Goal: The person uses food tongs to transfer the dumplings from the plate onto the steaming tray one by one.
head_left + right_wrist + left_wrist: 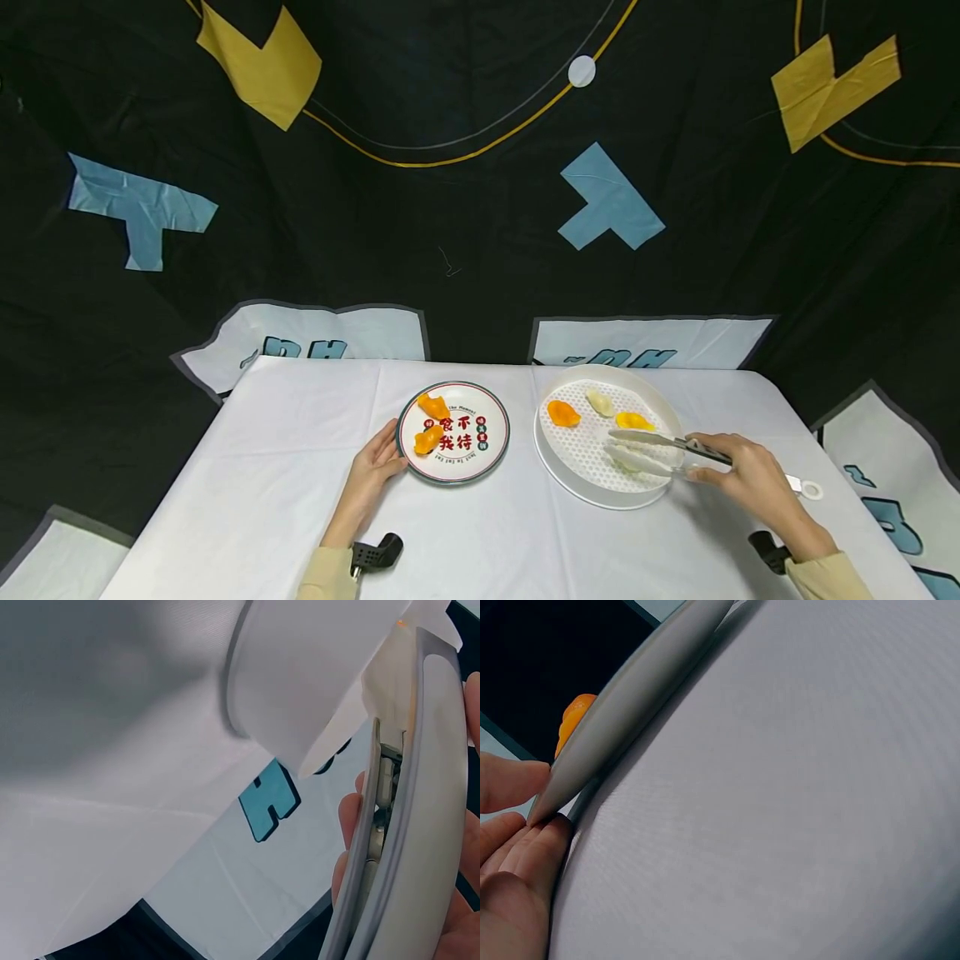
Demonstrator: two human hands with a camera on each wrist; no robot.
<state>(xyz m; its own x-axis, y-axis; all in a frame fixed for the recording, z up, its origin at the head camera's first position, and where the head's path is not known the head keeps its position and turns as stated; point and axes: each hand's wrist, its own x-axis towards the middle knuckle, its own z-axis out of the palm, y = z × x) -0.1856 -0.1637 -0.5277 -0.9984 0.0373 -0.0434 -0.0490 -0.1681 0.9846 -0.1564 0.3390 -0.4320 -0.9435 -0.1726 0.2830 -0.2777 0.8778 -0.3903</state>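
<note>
My left hand [380,460] grips the near-left rim of a round white plate [480,471] with a dark green edge and red characters. In the left wrist view the thumb [514,782] lies over the rim and the other fingers are under it. Two orange dumpling-like pieces [432,407] lie on the plate's left half. My right hand [757,475] holds a pair of tongs [648,437] by the handles, their two arms spread apart over a white steamer [551,471]. Under the tongs lies a pale piece [624,468], partly covered by the lower arm.
On the steamer's dotted liner [573,450] sit an orange piece [562,413], a pale cream piece [600,402] and a yellow piece [634,421]. A white cloth covers the table [480,550]. Behind it hangs a black curtain [480,250] with blue and yellow patches.
</note>
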